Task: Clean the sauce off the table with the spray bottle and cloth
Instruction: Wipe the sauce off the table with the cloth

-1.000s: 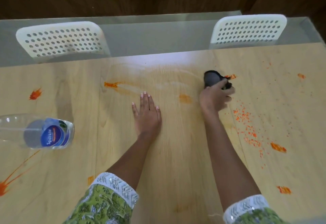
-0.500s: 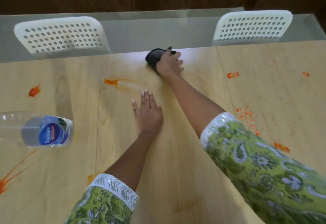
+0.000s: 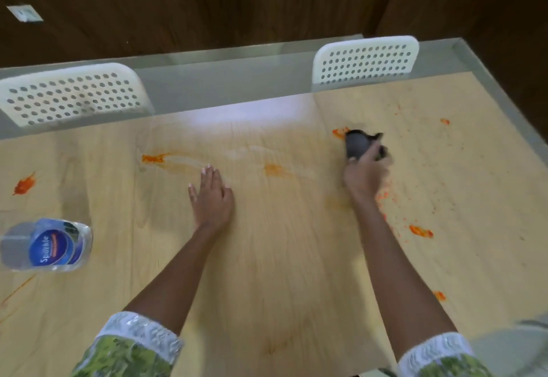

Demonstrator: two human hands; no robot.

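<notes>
My right hand (image 3: pixel 365 172) grips a dark grey cloth (image 3: pixel 357 144) and presses it on the wooden table (image 3: pixel 281 258), right beside an orange sauce blot (image 3: pixel 338 132). My left hand (image 3: pixel 212 197) lies flat on the table with its fingers spread, holding nothing. A clear bottle with a blue label (image 3: pixel 44 246) stands at the left edge of the view; its top is cut off. Orange sauce shows as a smear (image 3: pixel 154 158) left of centre, a faint patch (image 3: pixel 274 169) in the middle, a blot (image 3: pixel 24 185) at far left and crumbs (image 3: pixel 419 230) to the right.
Two white perforated chair backs (image 3: pixel 71 94) (image 3: pixel 366 60) stand behind the table's far glass edge. A dark wood wall lies beyond. More sauce spots (image 3: pixel 439 295) and streaks (image 3: pixel 17 289) mark the near right and near left of the table.
My right hand has swept the cloth from the far middle of the table back to the right, beside the orange blot. My left hand has stayed flat in place.
</notes>
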